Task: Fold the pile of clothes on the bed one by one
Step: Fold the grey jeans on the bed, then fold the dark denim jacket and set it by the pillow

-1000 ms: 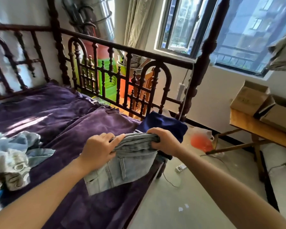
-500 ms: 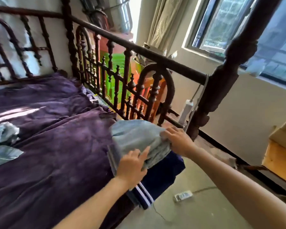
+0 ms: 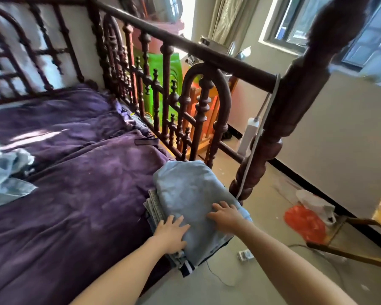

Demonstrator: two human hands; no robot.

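Moved: folded jeans (image 3: 189,190) now lie down on the bed (image 3: 75,205) corner, lower centre.
Left grip (image 3: 171,233): released, my palm pressing jeans.
Right grip (image 3: 226,214): released, pressing jeans.

Bed (image 3: 75,205): purple cover (image 3: 92,164), creased, sunlit streak at left. Bounded by dark turned-wood rail (image 3: 185,44).
At near corner by post (image 3: 295,111): folded stack, pale denim (image 3: 189,194) on top, navy garment (image 3: 187,269) with white stripes beneath.
At left edge: unfolded pile of light clothes (image 3: 2,172).
Floor (image 3: 271,208) beside bed: orange bag (image 3: 304,223), small white block (image 3: 245,255).
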